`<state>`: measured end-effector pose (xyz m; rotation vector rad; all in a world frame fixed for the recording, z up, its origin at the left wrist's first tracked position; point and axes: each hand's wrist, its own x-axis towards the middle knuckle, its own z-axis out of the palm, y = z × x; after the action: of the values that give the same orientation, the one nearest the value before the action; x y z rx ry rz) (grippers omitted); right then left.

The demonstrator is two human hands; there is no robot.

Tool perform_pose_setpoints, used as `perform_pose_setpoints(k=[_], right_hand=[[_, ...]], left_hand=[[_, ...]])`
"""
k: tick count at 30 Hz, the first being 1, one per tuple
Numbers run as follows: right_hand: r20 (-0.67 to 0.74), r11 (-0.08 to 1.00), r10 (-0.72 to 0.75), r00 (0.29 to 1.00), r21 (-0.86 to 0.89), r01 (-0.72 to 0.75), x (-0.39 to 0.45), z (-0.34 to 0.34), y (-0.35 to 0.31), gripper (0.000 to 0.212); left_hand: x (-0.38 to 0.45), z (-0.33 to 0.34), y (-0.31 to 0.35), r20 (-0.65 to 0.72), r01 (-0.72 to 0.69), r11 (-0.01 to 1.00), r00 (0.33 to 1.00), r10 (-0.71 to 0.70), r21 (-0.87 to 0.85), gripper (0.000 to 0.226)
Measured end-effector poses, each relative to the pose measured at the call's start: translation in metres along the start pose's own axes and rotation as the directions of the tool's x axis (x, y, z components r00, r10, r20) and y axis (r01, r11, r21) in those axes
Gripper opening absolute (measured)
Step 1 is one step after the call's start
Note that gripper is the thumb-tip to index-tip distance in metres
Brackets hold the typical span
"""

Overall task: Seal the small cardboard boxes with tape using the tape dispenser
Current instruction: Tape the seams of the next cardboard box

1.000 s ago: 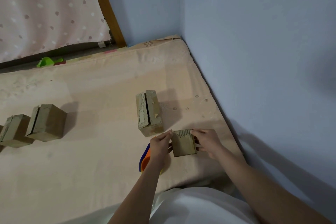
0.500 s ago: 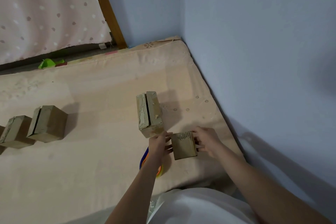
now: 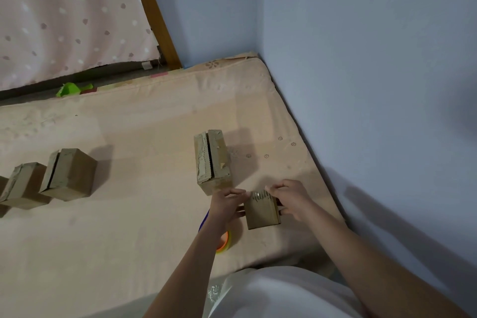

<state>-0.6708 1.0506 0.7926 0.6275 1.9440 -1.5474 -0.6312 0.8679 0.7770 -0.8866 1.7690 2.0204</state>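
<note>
A small cardboard box (image 3: 263,213) rests on the mattress (image 3: 129,214) near its right front corner, with both hands on it. My left hand (image 3: 225,205) grips its left side and my right hand (image 3: 293,200) holds its right side and far top edge. Under my left wrist lies the tape dispenser (image 3: 223,241), orange and blue, mostly hidden. Just beyond the hands stands a taller cardboard box (image 3: 213,161) with a slit open along its top.
Two more cardboard boxes (image 3: 68,174) (image 3: 24,186) stand at the left of the mattress. A blue wall (image 3: 361,85) runs close along the right edge. A green scrap (image 3: 71,89) lies past the far edge, below a dotted curtain and a wooden post.
The small box has been set a little nearer the tall box and both hands have shifted their hold on it. More of the tape dispenser shows below my left wrist.
</note>
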Motion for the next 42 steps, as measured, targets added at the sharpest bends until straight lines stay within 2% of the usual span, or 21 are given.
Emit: perform_pose_setpoints(k=[3,8,13,16,19,22,29,32,35,37,39,42], right_hand=[[0.008,0.999,-0.036,0.999,-0.008,0.036,-0.002,-0.002,0.004,0.015],[-0.052,0.965,-0.178,0.983,-0.204,0.164,0.001,0.004,0.01,0.009],[-0.093,0.907,-0.241,0.966,-0.376,0.19,-0.004,0.013,0.006,0.031],[-0.144,0.872,-0.283,0.948,-0.45,0.191,-0.005,0.018,0.007,0.039],[-0.179,0.865,-0.302,0.936,-0.465,0.19,-0.005,0.02,0.008,0.034],[-0.171,0.859,-0.318,0.933,-0.469,0.207,-0.007,0.021,0.01,0.026],[-0.112,0.904,-0.302,0.947,-0.348,0.247,-0.002,0.008,0.018,0.012],[-0.121,0.894,-0.299,0.946,-0.383,0.234,-0.001,0.011,0.017,0.018],[-0.122,0.884,-0.278,0.953,-0.421,0.204,-0.001,0.017,0.015,0.027],[-0.148,0.867,-0.295,0.944,-0.456,0.2,-0.003,0.021,0.014,0.034],[-0.169,0.862,-0.31,0.936,-0.465,0.202,-0.004,0.021,0.014,0.034],[-0.166,0.885,-0.303,0.938,-0.414,0.213,-0.002,0.018,0.015,0.026]], left_hand=[[0.0,-0.001,-0.006,-0.006,-0.022,1.0,1.0,0.022,0.014,0.027],[-0.003,0.004,-0.006,-0.04,-0.05,0.996,0.998,0.053,0.079,0.014],[-0.006,0.02,-0.004,-0.193,-0.052,0.953,0.975,0.113,0.297,0.039],[-0.009,0.028,-0.004,-0.245,-0.044,0.919,0.958,0.15,0.391,0.043],[-0.007,0.025,-0.004,-0.242,-0.03,0.929,0.962,0.127,0.37,0.04],[-0.001,0.016,-0.008,-0.18,-0.025,0.951,0.98,0.084,0.31,0.034],[-0.006,0.005,-0.005,-0.038,-0.041,0.995,0.998,0.045,0.091,0.019],[-0.008,0.009,-0.005,-0.077,-0.028,0.991,0.996,0.038,0.128,0.024],[-0.007,0.019,-0.006,-0.215,-0.014,0.96,0.974,0.077,0.281,0.039],[-0.007,0.025,-0.007,-0.27,-0.009,0.933,0.956,0.113,0.359,0.04],[-0.006,0.027,-0.007,-0.286,-0.003,0.923,0.951,0.122,0.384,0.035],[-0.002,0.021,-0.01,-0.234,-0.02,0.938,0.966,0.107,0.346,0.031]])
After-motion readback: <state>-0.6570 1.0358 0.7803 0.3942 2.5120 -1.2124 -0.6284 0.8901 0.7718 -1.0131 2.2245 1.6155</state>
